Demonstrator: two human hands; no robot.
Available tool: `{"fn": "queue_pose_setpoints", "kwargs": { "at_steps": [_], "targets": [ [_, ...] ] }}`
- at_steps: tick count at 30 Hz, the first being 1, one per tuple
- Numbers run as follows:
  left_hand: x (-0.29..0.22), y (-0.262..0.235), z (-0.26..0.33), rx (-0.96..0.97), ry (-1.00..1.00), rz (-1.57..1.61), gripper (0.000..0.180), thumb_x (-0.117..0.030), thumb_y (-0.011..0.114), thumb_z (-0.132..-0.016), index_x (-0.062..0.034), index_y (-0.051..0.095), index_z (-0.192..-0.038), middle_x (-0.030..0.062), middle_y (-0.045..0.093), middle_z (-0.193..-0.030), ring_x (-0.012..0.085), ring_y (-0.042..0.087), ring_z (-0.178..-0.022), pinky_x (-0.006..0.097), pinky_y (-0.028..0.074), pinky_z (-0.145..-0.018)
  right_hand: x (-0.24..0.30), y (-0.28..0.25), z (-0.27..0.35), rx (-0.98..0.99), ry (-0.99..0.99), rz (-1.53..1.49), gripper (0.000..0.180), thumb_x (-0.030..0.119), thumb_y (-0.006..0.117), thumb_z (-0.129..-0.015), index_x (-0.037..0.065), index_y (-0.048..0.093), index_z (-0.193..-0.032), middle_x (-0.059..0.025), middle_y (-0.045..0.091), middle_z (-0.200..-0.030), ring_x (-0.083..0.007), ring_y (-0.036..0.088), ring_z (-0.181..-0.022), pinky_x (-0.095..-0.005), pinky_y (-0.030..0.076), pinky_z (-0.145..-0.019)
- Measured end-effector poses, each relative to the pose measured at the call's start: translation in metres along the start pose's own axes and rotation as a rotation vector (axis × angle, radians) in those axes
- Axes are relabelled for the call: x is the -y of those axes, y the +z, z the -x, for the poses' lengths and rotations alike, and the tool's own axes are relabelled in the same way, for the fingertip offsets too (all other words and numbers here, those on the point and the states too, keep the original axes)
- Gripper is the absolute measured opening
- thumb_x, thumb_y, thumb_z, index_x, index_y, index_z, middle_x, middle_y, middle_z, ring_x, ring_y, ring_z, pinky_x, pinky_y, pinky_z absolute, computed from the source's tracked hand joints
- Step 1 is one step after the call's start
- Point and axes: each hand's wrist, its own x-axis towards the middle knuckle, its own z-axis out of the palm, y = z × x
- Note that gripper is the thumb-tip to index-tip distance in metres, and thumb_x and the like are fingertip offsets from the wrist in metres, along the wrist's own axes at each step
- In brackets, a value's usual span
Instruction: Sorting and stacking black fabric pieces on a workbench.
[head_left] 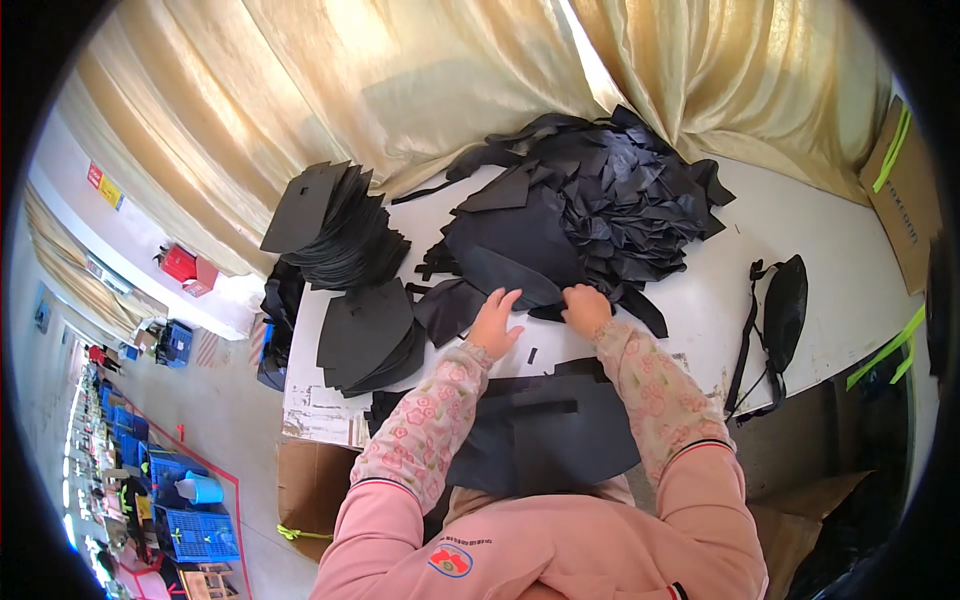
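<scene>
In the head view, the two hands are apart, at the near edge of one black panel, which lies in front of one big heap of black pieces. The left hand is open, its fingers a little spread, touching this edge. The right hand has its fingers bent upon it; whether they pinch, I cannot tell. On the white worktop there are also two stacks at left and one black pouch at right.
</scene>
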Motion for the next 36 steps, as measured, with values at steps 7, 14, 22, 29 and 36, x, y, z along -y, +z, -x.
{"fn": "queue_pose_setpoints", "kwargs": {
  "at_steps": [7, 14, 22, 29, 36],
  "targets": [
    [-0.050, -0.049, -0.023, 0.066, 0.251, -0.091, 0.039, -0.011, 0.074, -0.075, -0.0099, 0.059, -0.111, 0.0152, 0.064, -0.106, 0.0355, 0.060, -0.103, 0.051, 0.039, -0.104, 0.063, -0.082, 0.024, -0.117, -0.417, -0.427, 0.027, 0.013, 0.072, -0.076, 0.008, 0.058, -0.099, -0.0104, 0.063, -0.100, -0.0296, 0.062, -0.090, -0.0414, 0.046, -0.079],
    [-0.098, -0.102, -0.022, -0.218, 0.088, 0.315, 0.015, 0.000, 0.069, -0.077, -0.0007, 0.061, -0.090, 0.0122, 0.066, -0.075, 0.0220, 0.067, -0.071, 0.029, 0.051, -0.066, 0.061, -0.093, 0.049, -0.257, -0.253, -0.522, 0.057, 0.019, 0.077, -0.076, 0.010, 0.049, -0.125, -0.0122, 0.060, -0.110, -0.0292, 0.062, -0.100, -0.0409, 0.047, -0.079],
    [-0.115, -0.128, -0.010, -0.364, 0.030, 0.419, 0.013, 0.001, 0.070, -0.080, -0.0002, 0.059, -0.086, 0.0044, 0.065, -0.075, 0.0089, 0.060, -0.072, 0.025, 0.049, -0.067, 0.106, -0.103, 0.078, -0.514, -0.274, -0.361, 0.065, 0.021, 0.079, -0.073, 0.007, 0.048, -0.128, -0.0140, 0.058, -0.114, -0.0302, 0.058, -0.104, -0.0402, 0.044, -0.086],
    [-0.103, -0.149, 0.001, -0.441, 0.064, 0.265, 0.030, -0.003, 0.072, -0.078, -0.0021, 0.058, -0.105, 0.0106, 0.064, -0.094, 0.0192, 0.063, -0.087, 0.027, 0.048, -0.079, 0.068, -0.092, 0.067, -0.498, -0.123, -0.560, 0.046, -0.002, 0.065, -0.074, 0.010, 0.053, -0.116, -0.0145, 0.066, -0.087, -0.0361, 0.065, -0.083, -0.0443, 0.050, -0.075],
    [-0.130, -0.067, 0.034, -0.193, 0.322, -0.265, 0.070, -0.027, 0.083, -0.065, -0.0121, 0.049, -0.125, 0.0124, 0.045, -0.132, 0.0340, 0.039, -0.131, 0.063, 0.019, -0.111, 0.094, -0.125, 0.092, -0.295, -0.227, -0.280, 0.025, 0.003, 0.063, -0.076, 0.008, 0.054, -0.098, -0.0155, 0.066, -0.079, -0.0370, 0.066, -0.076, -0.0456, 0.051, -0.063]
  ]
}}
